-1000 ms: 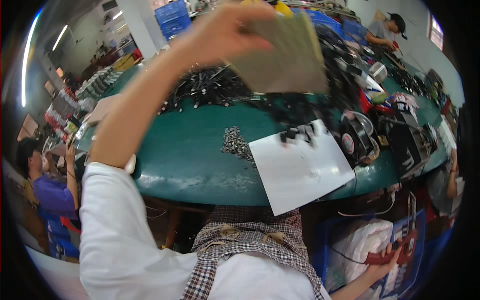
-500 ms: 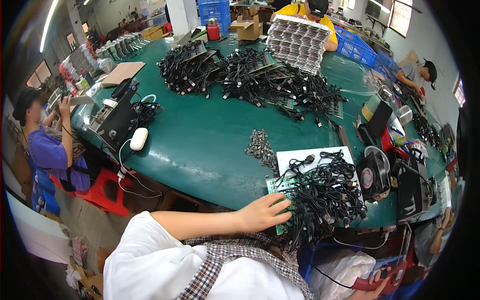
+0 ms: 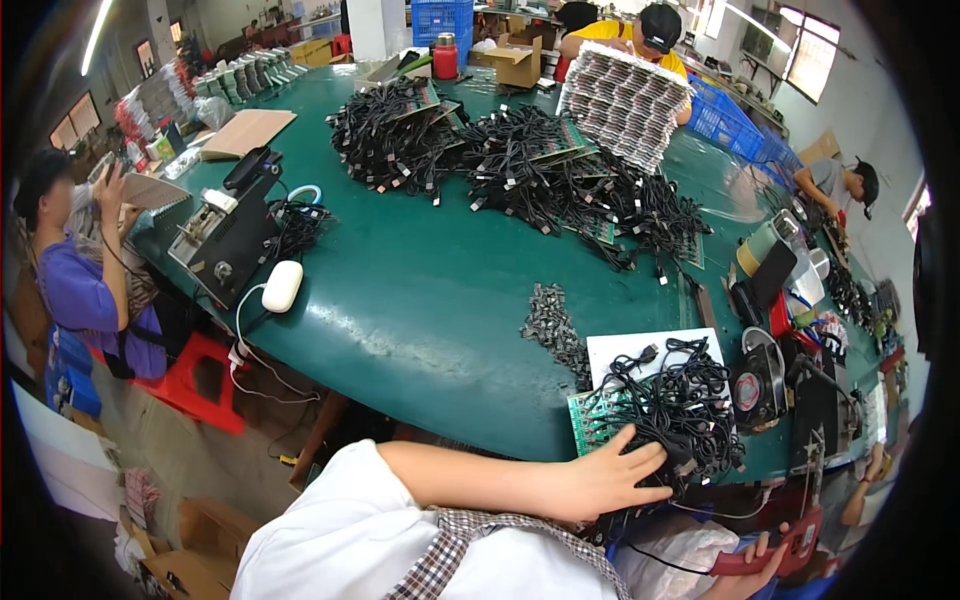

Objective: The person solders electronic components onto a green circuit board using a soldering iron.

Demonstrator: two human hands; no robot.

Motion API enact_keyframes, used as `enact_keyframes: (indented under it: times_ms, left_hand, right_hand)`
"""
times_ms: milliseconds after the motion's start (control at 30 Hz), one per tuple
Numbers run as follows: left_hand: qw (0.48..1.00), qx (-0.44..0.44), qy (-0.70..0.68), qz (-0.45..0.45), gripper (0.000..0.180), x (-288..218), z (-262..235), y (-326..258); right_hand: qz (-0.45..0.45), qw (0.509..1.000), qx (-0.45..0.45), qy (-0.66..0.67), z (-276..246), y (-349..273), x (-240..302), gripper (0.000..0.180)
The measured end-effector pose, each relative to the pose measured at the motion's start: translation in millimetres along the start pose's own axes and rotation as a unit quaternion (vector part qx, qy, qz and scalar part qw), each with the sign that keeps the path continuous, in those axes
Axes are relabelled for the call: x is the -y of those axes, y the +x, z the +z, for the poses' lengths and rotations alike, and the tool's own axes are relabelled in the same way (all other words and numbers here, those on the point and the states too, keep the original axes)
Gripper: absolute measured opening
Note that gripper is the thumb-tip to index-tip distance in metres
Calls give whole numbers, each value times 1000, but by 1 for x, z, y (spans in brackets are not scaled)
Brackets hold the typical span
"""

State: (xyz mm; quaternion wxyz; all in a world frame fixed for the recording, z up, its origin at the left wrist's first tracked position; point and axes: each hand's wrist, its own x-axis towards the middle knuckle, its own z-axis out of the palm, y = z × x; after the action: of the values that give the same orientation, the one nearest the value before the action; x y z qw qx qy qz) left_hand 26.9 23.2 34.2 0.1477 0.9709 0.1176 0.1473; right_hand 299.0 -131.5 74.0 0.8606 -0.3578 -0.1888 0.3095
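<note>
**Now steadying the cable tangle at the near edge**

Has the left hand laid palm down, fingers spread wide, on the near side of a tangle of black cables. Grips nothing with it; only presses and covers. Finds that tangle at the near right of the green bench, heaped on a green circuit board and spilling onto a white sheet just behind.

Holds the right hand low, off the near right edge of the bench, curled shut round a dark red tool. Cannot tell what sort of tool.

Judged as the settling step: getting 1 loaded board and its leads to lie in place before any work on them.

For the next move, probably calls for this: closing the spread fingers on 1 lead or on the board's edge, not on the whole knot. Also bringing the tool up past the bench edge without snagging loops.

Worth minding nearby: a small pile of dark parts just left of the sheet, and a small black fan right beside the cables. Well apart, on the far side: big heaps of cables.
</note>
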Motion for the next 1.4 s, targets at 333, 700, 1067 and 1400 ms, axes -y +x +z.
enact_keyframes:
  times_ms: [333, 700, 1067, 1400]
  left_hand:
    - [983, -78, 75, 146, 52, 2, 35, 44]
    - [986, -164, -18, -3, 73, -14, 45, 12]
    - [991, -35, -87, 91, 52, 20, 31, -11]
    - [826, -244, -196, -469, 16, 76, -2, -58]
  right_hand:
    - [-39, 996, 25, -75, 17, -15, 25, 42]
    - [-87, 988, 94, -82, 10, -14, 16, 37]
    - [27, 988, 148, -22, 9, -10, -20, 40]
    - [80, 977, 156, -121, 28, -29, -67, 60]
